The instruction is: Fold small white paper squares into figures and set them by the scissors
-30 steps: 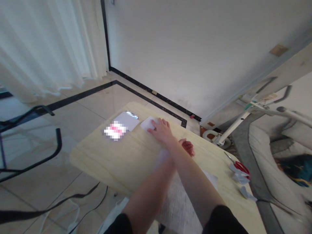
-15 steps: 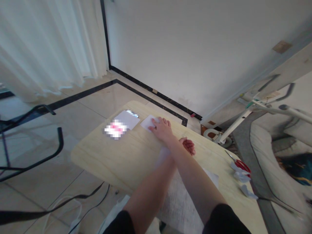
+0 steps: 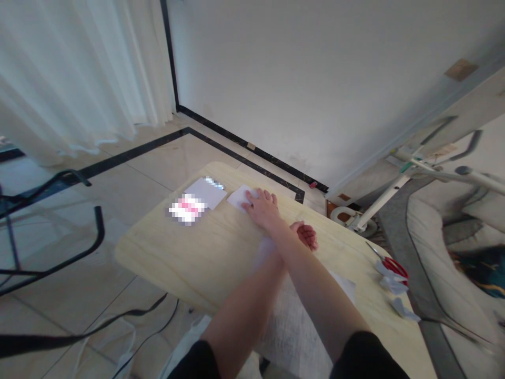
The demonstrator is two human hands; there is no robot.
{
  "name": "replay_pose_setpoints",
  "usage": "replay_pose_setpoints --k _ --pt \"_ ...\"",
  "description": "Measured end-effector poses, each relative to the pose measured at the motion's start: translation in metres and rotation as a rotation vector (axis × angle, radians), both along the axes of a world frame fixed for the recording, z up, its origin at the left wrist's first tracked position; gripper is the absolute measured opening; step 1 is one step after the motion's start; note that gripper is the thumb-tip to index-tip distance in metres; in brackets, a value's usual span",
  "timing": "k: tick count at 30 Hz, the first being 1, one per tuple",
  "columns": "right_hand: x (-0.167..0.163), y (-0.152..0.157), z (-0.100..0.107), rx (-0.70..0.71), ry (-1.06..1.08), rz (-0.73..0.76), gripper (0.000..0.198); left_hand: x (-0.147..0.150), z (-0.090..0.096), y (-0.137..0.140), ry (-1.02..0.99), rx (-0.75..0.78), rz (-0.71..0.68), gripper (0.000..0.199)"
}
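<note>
My forearms cross over a pale wooden table, the right one on top. My right hand (image 3: pixel 263 208) lies flat with fingers spread on a piece of white paper (image 3: pixel 236 198), covering its right part. Beyond my right forearm, my left hand (image 3: pixel 306 236) is turned with its fingers curled in, and nothing shows in them. Another pale sheet (image 3: pixel 263 252) is partly hidden under my left forearm. To the left of my right hand lies a white sheet or card (image 3: pixel 211 196). A blurred-out white and pink patch (image 3: pixel 187 209) overlaps its lower left corner.
Red-handled scissors (image 3: pixel 394 269) and crumpled paper scraps (image 3: pixel 404 309) lie near the right edge of the table (image 3: pixel 177 258). A white paper corner (image 3: pixel 344 287) shows beside my right forearm. A black metal frame (image 3: pixel 98 226) stands left, white exercise equipment (image 3: pixel 382 202) right.
The view has shifted very slightly. Both hands and the papers stay where they were.
</note>
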State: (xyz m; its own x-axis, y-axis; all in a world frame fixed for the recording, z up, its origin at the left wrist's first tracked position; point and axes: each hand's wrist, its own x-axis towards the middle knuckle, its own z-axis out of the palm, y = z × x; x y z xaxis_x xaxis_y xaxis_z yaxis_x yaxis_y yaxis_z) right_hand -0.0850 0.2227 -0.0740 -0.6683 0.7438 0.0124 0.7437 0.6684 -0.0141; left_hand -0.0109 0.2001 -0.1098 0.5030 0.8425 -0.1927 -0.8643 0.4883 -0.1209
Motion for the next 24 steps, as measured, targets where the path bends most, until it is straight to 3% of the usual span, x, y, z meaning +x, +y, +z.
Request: replay_pose_setpoints --k 8,16,24 --pt "-0.004 -0.001 -0.001 0.020 0.012 -0.025 0.050 -0.001 -0.001 0.000 -0.010 0.010 -0.014 0.027" --pt "-0.004 -0.003 -0.002 -0.007 0.011 -0.016 0.071 -0.002 0.006 -0.004 0.026 -0.001 0.008 0.027" --pt "-0.005 -0.006 0.000 0.024 0.035 -0.005 0.061 -0.004 0.010 -0.005 0.030 -0.020 0.006 0.026"
